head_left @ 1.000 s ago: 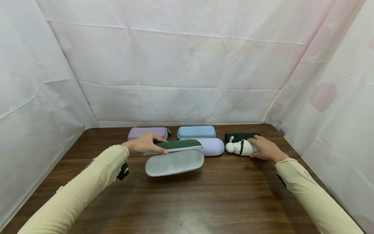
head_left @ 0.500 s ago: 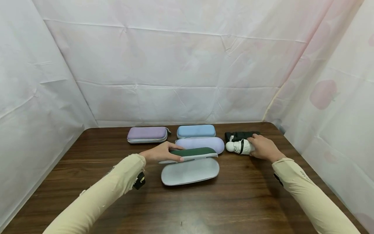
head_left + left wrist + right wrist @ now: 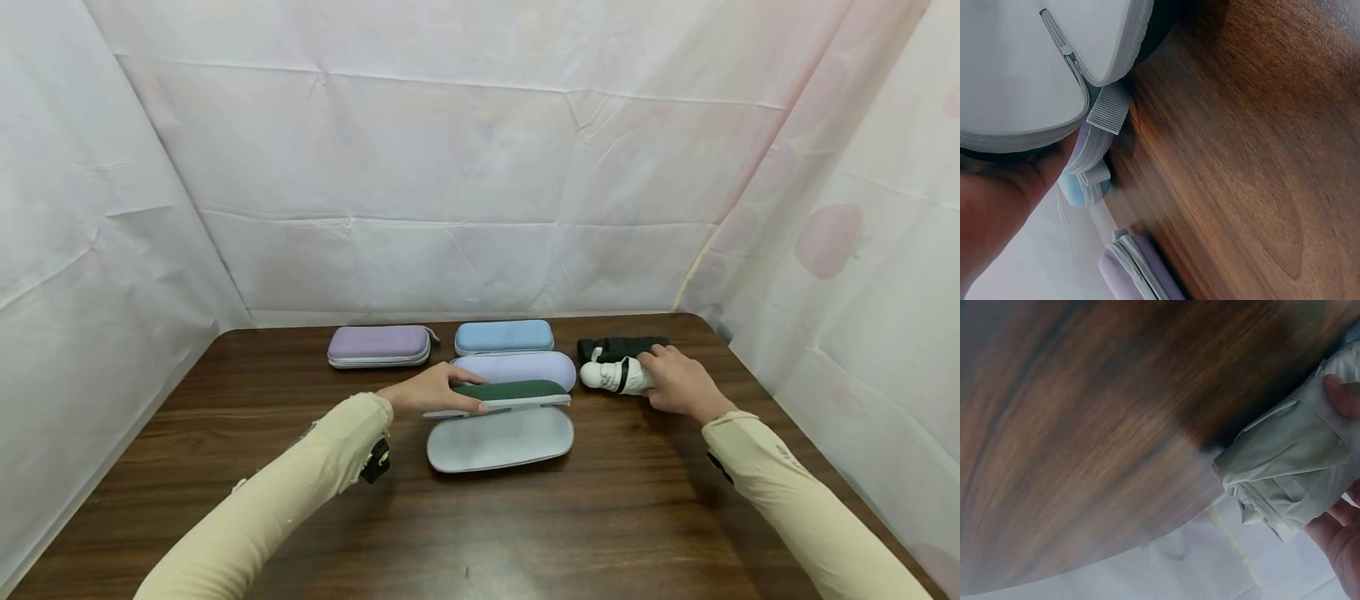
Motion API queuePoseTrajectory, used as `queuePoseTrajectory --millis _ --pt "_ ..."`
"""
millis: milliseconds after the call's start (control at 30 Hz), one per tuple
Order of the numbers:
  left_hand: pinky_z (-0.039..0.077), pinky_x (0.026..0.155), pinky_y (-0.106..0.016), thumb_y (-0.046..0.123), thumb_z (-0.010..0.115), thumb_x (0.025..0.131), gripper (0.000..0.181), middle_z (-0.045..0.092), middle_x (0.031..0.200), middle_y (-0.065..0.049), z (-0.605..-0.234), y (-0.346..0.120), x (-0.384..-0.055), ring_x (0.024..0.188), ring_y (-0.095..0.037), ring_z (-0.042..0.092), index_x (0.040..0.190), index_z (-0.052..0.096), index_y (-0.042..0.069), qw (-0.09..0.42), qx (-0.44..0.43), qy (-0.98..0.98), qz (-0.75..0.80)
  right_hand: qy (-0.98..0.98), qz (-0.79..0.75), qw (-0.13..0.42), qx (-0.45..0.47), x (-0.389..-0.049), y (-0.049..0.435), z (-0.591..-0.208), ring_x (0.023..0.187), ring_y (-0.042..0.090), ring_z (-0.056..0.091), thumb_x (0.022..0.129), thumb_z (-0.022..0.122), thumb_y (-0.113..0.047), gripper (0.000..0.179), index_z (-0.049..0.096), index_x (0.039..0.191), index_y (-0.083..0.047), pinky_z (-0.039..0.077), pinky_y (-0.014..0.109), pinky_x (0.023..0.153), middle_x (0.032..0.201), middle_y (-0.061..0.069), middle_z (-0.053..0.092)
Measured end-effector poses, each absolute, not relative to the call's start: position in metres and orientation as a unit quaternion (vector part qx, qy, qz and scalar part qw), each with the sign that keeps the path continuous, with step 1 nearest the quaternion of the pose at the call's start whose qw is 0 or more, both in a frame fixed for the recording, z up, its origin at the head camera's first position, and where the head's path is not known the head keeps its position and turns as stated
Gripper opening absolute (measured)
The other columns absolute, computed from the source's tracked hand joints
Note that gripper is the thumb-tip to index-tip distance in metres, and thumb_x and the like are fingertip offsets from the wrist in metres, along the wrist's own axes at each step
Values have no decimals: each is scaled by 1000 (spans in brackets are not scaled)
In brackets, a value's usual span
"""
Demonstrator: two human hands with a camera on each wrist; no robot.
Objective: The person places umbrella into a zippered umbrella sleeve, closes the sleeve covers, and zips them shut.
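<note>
In the head view my left hand (image 3: 431,392) grips the dark green half of an unzipped glasses case (image 3: 517,389). Its pale grey inside (image 3: 501,440) faces up toward me, unfolded at the front. The left wrist view shows the two pale halves joined at a hinge, with a zip and a ribbed tab (image 3: 1110,109). On the right, my right hand (image 3: 680,383) holds a folded white umbrella (image 3: 632,377) with a rounded white handle and a black strap. Thumb and fingertips lie on opposite sides of its gathered fabric (image 3: 1288,456) in the right wrist view.
Directly behind the green case lies a lavender case (image 3: 525,367), with a light blue case (image 3: 504,336) beyond it. A purple zipped case (image 3: 378,343) sits farther left. Behind the white umbrella is a black folded umbrella (image 3: 626,345). Pale sheeting surrounds the wooden table (image 3: 465,533).
My left hand has carried the opened green case to the right and nearer, to in front of the lavender case. The right hand stays on the white umbrella, nearly unmoved.
</note>
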State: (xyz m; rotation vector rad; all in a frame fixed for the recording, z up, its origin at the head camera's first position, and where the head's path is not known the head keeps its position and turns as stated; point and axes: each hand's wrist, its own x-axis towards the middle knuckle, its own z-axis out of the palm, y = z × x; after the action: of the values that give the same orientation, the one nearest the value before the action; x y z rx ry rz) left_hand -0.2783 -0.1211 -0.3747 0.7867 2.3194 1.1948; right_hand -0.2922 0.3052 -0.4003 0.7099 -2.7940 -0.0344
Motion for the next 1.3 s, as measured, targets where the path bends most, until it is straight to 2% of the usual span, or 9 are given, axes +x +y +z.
queuePoseTrajectory --millis 167,400,867,1300 --pt "43 94 -39 36 73 83 53 56 131 -4 -376 -120 -280 123 -21 48 129 61 13 203 289 832 427 -961 -14 130 244 -283 306 -396 89 38 55 70 78 -9 46 61 111 2 49 49 58 97 18 57" --pt "43 95 -40 37 73 83 52 54 133 -3 -378 -118 -286 123 -21 47 129 61 16 207 278 836 426 -958 -9 138 251 -261 304 -386 88 35 55 71 75 -5 45 61 114 2 48 46 55 98 17 57" --pt "43 95 -40 38 71 85 48 55 132 -3 -377 -114 -284 123 -20 47 127 62 17 197 269 836 436 -925 26 192 326 -213 287 -373 83 23 55 61 82 -7 52 64 110 -4 47 37 53 95 8 56" --pt "43 95 -42 39 69 86 48 53 134 -4 -378 -112 -283 124 -21 47 129 61 18 189 261 839 438 -910 4 207 358 -205 251 -369 80 23 55 61 82 -11 50 66 107 -3 46 35 50 93 8 56"
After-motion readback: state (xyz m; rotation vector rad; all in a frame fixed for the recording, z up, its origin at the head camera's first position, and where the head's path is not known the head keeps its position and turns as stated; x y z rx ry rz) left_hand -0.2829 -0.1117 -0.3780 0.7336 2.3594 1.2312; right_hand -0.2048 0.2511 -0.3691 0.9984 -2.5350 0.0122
